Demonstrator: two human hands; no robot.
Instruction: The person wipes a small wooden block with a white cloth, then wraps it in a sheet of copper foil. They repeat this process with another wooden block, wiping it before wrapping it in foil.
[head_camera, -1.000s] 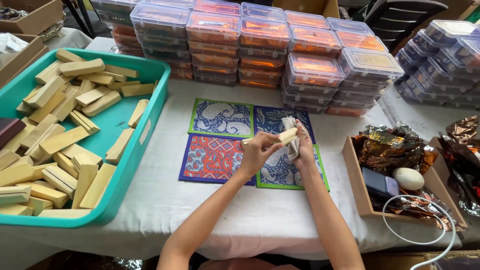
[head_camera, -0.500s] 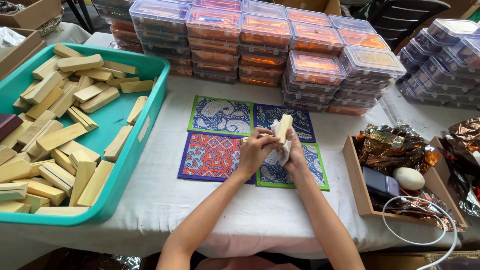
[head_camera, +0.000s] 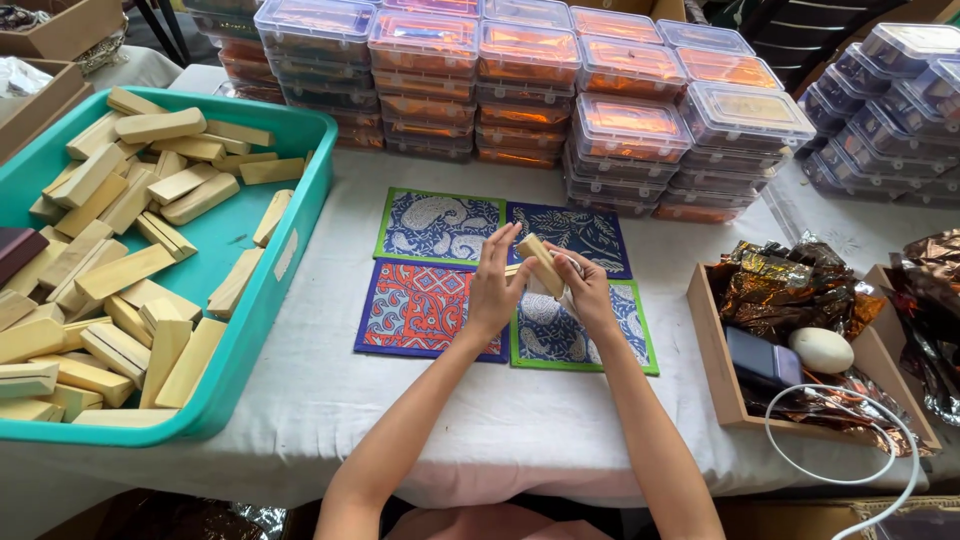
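My left hand (head_camera: 495, 285) and my right hand (head_camera: 583, 288) meet over four patterned square mats (head_camera: 430, 228) on the white tablecloth. Between them is a pale wooden block (head_camera: 540, 262), tilted, with a bit of white cloth or paper under my right fingers. My right hand grips the block's lower end. My left fingertips touch its upper end.
A teal tray (head_camera: 290, 250) of several pale wooden blocks sits at the left. Stacks of clear lidded boxes (head_camera: 520, 90) with orange contents line the back. A wooden box (head_camera: 712, 350) at right holds crinkled foil, a dark case and a white egg-shaped thing (head_camera: 821, 350); a white cable (head_camera: 850, 470) loops nearby.
The block has turned from nearly upright to tilted between my hands. Both hands stayed over the mats, and the view has shifted a little.
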